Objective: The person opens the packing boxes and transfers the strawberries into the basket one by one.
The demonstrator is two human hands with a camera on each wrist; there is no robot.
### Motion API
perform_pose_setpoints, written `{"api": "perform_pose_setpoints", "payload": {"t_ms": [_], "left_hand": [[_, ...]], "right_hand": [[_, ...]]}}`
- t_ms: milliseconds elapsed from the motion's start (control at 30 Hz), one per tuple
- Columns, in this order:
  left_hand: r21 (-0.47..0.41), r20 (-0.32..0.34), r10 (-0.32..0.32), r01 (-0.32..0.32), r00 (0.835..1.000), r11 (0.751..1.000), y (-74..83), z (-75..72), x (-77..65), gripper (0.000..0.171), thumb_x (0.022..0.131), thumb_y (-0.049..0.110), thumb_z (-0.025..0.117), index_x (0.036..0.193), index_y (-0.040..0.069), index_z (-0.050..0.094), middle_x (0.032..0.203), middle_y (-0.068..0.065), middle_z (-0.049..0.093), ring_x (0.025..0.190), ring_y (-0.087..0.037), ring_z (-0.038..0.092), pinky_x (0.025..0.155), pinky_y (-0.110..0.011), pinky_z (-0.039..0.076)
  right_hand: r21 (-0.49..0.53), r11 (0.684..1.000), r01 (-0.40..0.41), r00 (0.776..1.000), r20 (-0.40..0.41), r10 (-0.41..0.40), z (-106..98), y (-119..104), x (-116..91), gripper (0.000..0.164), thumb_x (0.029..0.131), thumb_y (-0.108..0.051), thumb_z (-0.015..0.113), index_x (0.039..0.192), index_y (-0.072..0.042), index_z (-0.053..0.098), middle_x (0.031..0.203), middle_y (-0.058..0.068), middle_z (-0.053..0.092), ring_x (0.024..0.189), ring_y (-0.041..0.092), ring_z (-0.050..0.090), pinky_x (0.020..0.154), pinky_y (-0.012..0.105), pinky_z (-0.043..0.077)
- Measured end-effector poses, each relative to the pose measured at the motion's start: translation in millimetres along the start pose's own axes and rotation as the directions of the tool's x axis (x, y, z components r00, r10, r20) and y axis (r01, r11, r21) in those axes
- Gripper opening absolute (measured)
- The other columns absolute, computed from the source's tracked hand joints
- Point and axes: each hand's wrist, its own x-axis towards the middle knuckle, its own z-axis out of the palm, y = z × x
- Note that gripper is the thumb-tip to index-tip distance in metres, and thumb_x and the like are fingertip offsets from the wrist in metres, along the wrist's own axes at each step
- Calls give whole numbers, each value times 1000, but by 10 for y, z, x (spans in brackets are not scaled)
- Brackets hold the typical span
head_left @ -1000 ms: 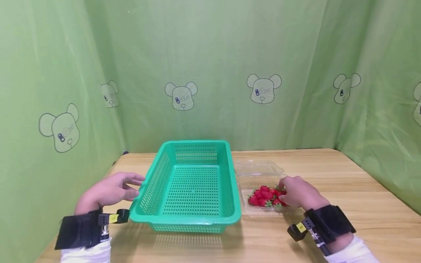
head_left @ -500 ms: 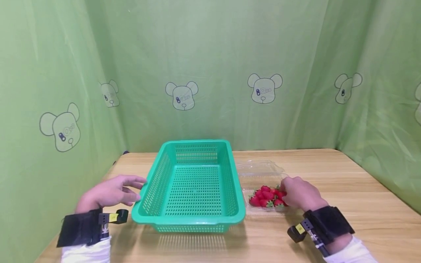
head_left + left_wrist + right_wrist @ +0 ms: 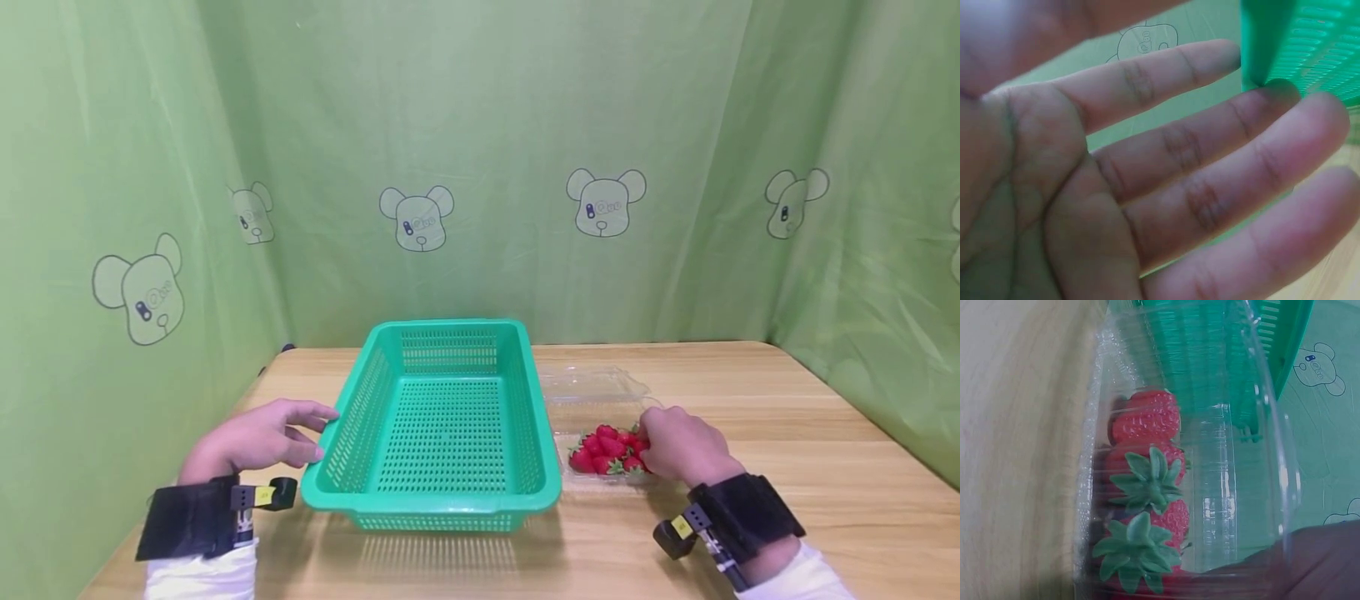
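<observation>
A green slotted plastic basket (image 3: 431, 502) stands on the table in the middle of the head view. My left hand (image 3: 262, 437) is at its left rim, fingers loosely extended, fingertips meeting the green wall in the left wrist view. To the basket's right lies a clear plastic clamshell box (image 3: 588, 385) with its lid raised, holding several red strawberries (image 3: 603, 446). My right hand (image 3: 682, 443) reaches down into the right end of this box, its fingertips hidden behind the knuckles. Green-leaved strawberries (image 3: 1147, 419) line the box in the right wrist view; whether my fingers grip one I cannot tell.
The wooden table (image 3: 810, 467) extends right of the box and in front of the basket. Behind and at both sides hangs a green curtain (image 3: 495, 267) with bear-head prints. Black straps (image 3: 187, 521) with small cameras sit on both wrists.
The basket has shifted slightly right since one second ago, with my left hand following. My right hand stays over the box's right end, its fingers more tucked in. A front strawberry has shifted slightly.
</observation>
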Motion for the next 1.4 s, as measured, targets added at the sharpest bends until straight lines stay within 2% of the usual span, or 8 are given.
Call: {"api": "perform_pose_setpoints", "payload": {"t_ms": [400,667,1033,1400], "left_hand": [[46,-15,-15,16,1000,999,25,14,11,53,86,14,67,130,-7,47,121,-33,54,93,-31,65,81,-47,57],[52,-36,-47,49,998,997,29,16,24,50,89,22,65,130,-3,49,122,-31,55,94,-31,64,81,-48,57],[67,-51,-43,46,998,997,43,13,22,49,91,24,62,129,-3,49,122,-29,56,99,-32,63,81,-46,57],[41,-50,-40,42,998,998,50,19,16,48,91,23,62,128,-5,50,121,-29,56,102,-34,61,80,-44,58]], "right_hand": [[14,1000,5,1000,-10,-5,-7,23,-7,12,74,-3,67,85,-5,65,79,10,66,62,22,56,48,37,48],[16,1000,5,1000,-25,-5,-41,17,-17,6,76,-6,66,81,-7,62,74,7,62,60,21,53,47,36,46],[40,999,-7,1000,-26,8,-63,-12,-24,5,78,-7,65,80,-9,61,71,5,59,59,20,52,45,33,43],[38,999,-13,1000,-25,14,-76,-10,-28,5,79,-9,66,81,-9,61,71,5,59,60,20,52,46,33,42]]}}
